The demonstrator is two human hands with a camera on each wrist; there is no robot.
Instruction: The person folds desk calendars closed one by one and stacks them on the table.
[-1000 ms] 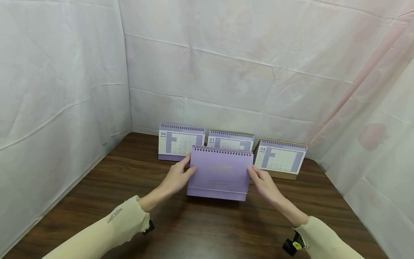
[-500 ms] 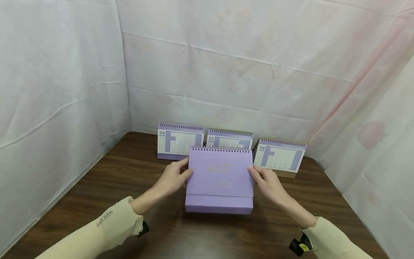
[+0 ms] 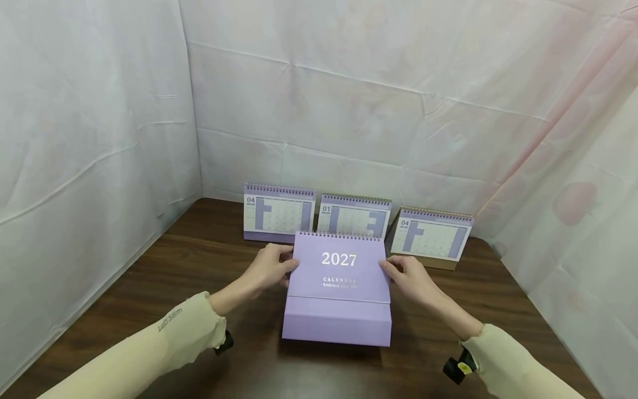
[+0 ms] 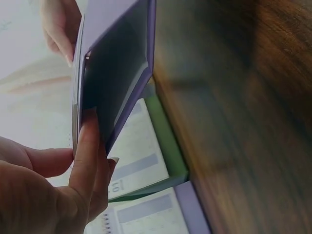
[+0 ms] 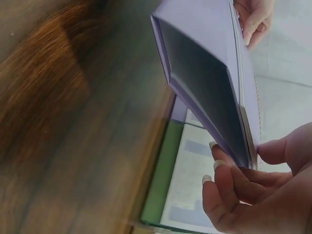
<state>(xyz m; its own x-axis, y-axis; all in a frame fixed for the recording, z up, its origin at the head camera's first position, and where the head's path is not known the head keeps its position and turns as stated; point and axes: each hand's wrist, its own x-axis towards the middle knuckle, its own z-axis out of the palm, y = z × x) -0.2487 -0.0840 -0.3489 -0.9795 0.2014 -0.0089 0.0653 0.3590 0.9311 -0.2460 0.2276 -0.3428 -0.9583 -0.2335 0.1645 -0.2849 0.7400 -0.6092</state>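
Observation:
A purple desk calendar [image 3: 339, 277] with "2027" on its cover is held between both hands in the head view. Its cover leans back and the base flap faces me. My left hand [image 3: 264, 269] grips the left edge, and my right hand [image 3: 411, 280] the right edge. In the left wrist view, the left thumb presses the pages while fingers [image 4: 87, 141] reach inside the hollow stand. Over in the right wrist view, the right thumb is on the cover side, its fingers [image 5: 229, 183] beneath and behind the calendar [image 5: 200, 14]. The calendar appears raised off the table.
Behind stand three more desk calendars: a purple-based one [image 3: 279, 213] at left, one marked 01 [image 3: 354, 213] with a green base, partly hidden, and a tan-based one [image 3: 433, 238] at right. Fabric sheets [image 3: 319, 105] surround the dark wooden table [image 3: 224, 343].
The held calendar has tilted back, its lower edge swinging toward me, so more of the base flap shows and the cover lettering is readable. Both hands keep their grip; the back calendars stay put.

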